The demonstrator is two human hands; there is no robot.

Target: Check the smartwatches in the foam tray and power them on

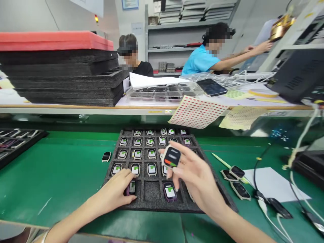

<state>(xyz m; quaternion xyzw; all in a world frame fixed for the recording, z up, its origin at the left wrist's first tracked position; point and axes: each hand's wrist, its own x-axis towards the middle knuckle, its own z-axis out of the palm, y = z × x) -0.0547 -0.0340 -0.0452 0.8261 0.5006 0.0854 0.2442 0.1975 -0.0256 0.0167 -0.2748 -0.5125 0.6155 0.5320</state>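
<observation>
A black foam tray [152, 193] lies on the green mat in front of me, its pockets filled with several small watch bodies showing lit screens. My right hand [196, 179] is raised over the tray and pinches a white-cased watch body [171, 157] between thumb and fingertips. My left hand [115, 192] rests on the tray's near left corner, its fingers closed around a purple-cased watch body [132, 187] seated in a pocket. Another purple watch body [169, 191] sits in the near row. One pocket between the two is empty.
A loose watch body [106, 156] lies left of the tray; three more [236, 172] lie to the right by a white sheet and cables. A second tray [15, 143] sits far left. Stacked foam [63, 74] and sticker sheets [197, 111] fill the raised shelf. Two people work behind.
</observation>
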